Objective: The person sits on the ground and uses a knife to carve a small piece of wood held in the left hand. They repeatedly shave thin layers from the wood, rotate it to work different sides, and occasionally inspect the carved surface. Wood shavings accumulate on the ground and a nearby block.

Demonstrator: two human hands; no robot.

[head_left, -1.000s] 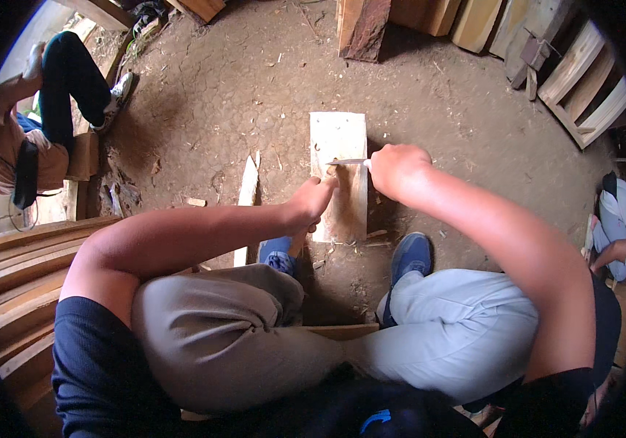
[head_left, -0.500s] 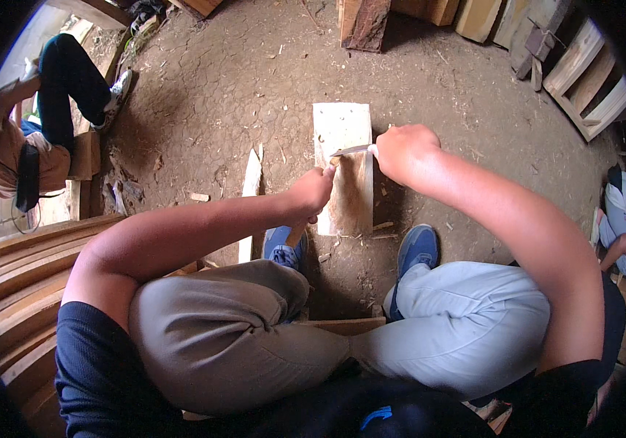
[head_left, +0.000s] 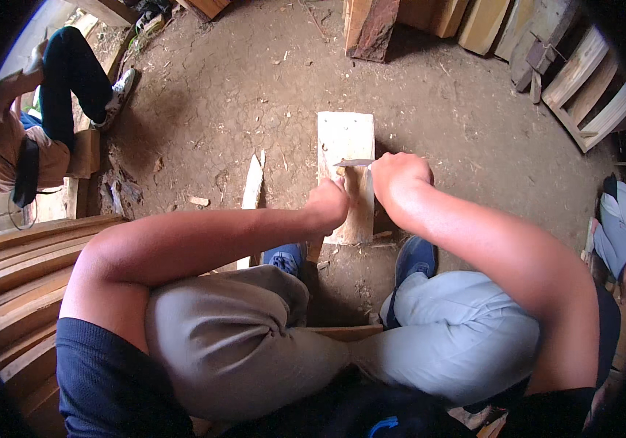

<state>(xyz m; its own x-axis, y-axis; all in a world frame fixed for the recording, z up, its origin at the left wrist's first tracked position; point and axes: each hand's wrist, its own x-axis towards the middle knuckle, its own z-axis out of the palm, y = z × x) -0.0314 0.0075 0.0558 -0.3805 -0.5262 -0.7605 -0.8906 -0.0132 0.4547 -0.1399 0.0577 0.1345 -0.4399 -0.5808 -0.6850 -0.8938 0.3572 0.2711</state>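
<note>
My right hand (head_left: pixel 402 179) is wrapped round the handle of a knife (head_left: pixel 356 162), its blade pointing left over the wooden block. Closed round a wooden stick (head_left: pixel 314 252), my left hand (head_left: pixel 329 206) rests by the block's left edge. The stick's upper end lies close by the blade; whether they touch is hard to tell. Its lower end shows below my fist, near my left shoe. Pale and flat-topped, the wooden block (head_left: pixel 346 137) stands on the ground between my feet.
A pointed pale wood strip (head_left: pixel 253 182) lies left of the block, among scattered chips on the dirt floor (head_left: pixel 203 124). Stacked curved boards (head_left: pixel 21 292) fill the lower left. Another person (head_left: pixel 72 87) sits at far left, and one more (head_left: pixel 619 219) is at far right. Timber (head_left: pixel 371 33) stands at the back.
My right hand with the knife has come a little nearer and leftward. My left hand and the stick have shifted slightly right over the block. The whole view has moved slightly.
</note>
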